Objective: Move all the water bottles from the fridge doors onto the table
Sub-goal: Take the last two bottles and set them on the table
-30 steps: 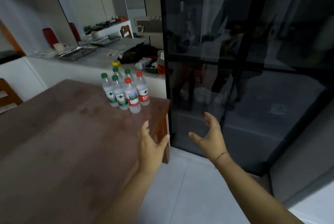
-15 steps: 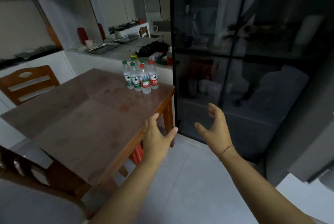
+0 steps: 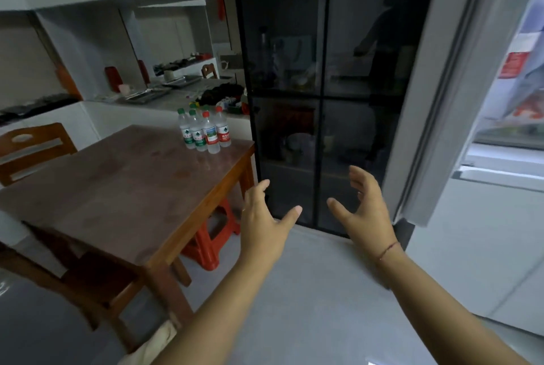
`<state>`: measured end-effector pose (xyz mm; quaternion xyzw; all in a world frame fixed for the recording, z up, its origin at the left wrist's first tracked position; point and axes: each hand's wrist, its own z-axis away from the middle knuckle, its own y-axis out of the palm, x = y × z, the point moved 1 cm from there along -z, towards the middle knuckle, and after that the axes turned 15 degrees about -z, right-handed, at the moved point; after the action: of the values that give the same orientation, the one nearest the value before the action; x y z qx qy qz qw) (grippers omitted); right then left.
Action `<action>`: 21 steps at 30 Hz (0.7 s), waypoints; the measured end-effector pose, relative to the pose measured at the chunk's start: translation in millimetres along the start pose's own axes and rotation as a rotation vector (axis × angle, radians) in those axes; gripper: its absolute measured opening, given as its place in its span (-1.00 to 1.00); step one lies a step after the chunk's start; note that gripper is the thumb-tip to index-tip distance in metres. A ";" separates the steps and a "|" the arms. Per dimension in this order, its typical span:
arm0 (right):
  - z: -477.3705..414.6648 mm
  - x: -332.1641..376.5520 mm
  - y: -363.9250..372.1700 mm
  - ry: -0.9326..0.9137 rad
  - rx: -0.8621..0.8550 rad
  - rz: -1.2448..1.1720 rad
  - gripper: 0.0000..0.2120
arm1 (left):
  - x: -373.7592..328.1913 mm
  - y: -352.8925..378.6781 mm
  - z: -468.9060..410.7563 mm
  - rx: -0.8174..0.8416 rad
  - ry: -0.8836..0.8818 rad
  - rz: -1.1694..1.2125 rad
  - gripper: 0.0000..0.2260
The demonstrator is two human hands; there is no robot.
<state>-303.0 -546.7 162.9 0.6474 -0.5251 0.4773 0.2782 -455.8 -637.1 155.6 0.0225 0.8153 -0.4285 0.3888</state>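
Several water bottles (image 3: 204, 132) stand clustered at the wooden table's (image 3: 117, 188) far corner. The left hand (image 3: 265, 223) and right hand (image 3: 365, 211) hover empty, fingers loosely spread, before a dark glass cabinet (image 3: 288, 70) beside the open fridge door (image 3: 441, 85).

Dim indoor scene w/ muted grey cast. Brightest light spills from open fridge (image 3: 512, 93) at right. Dark glass cabinet (image 3: 288, 85) shows faint reflections. Wide-angle bend at edges; slight softness throughout, esp. bkgd.

The water bottles (image 3: 203, 132) are clustered on the table's (image 3: 123, 188) far right corner, left of the cabinet (image 3: 321, 85), with the fridge door (image 3: 435, 93) opened beyond.
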 end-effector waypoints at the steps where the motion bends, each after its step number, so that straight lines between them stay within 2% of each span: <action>1: 3.8 5.3 -14.2 -0.008 -0.018 0.013 -0.35 | -13.0 1.4 5.0 0.006 0.018 0.005 -0.34; 14: -33.5 41.1 -219.5 -0.158 -0.308 0.126 -0.44 | -222.1 61.2 17.2 0.105 0.386 0.186 -0.36; 21: -107.6 48.1 -341.5 -0.204 -0.317 0.149 -0.39 | -359.5 112.2 -19.0 0.103 0.466 0.281 -0.39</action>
<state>-15.5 -373.6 296.8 0.5999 -0.6655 0.3400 0.2859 -175.5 -446.1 320.3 0.2531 0.8488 -0.3944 0.2447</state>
